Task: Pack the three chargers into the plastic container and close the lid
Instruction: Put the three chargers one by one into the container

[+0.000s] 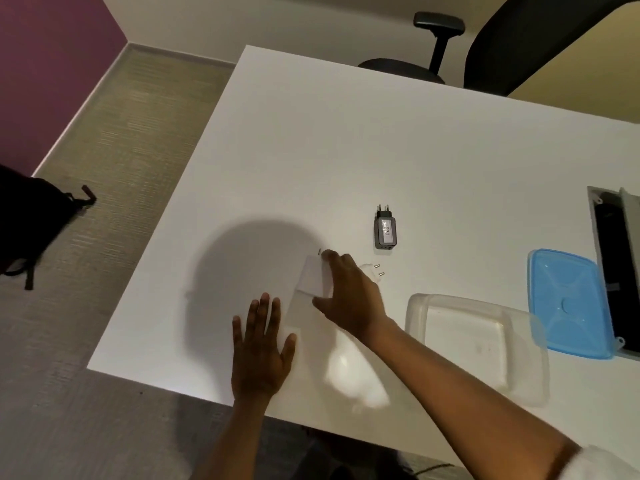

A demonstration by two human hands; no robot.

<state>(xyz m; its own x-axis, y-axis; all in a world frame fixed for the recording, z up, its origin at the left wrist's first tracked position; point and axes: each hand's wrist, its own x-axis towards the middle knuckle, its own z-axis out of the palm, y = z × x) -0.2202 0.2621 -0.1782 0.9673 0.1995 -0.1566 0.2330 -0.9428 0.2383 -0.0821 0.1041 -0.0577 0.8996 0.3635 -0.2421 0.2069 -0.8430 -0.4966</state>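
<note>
A black charger (384,229) with a white label lies flat on the white table (346,150), prongs pointing away from me. My right hand (349,295) reaches across and closes around a white block charger (313,277), thumb on its near edge and fingers over its far end. Just behind that hand lies another white charger (374,271), with only its plug and prongs showing. My left hand (261,349) rests flat on the table, fingers spread and empty. The clear plastic container (476,344) stands open at the right, and its blue lid (569,303) lies beside it.
A black office chair (519,46) stands beyond the far table edge. A cable hatch (614,265) opens in the table at the right edge, partly under the lid. A black bag (31,220) lies on the carpet to the left.
</note>
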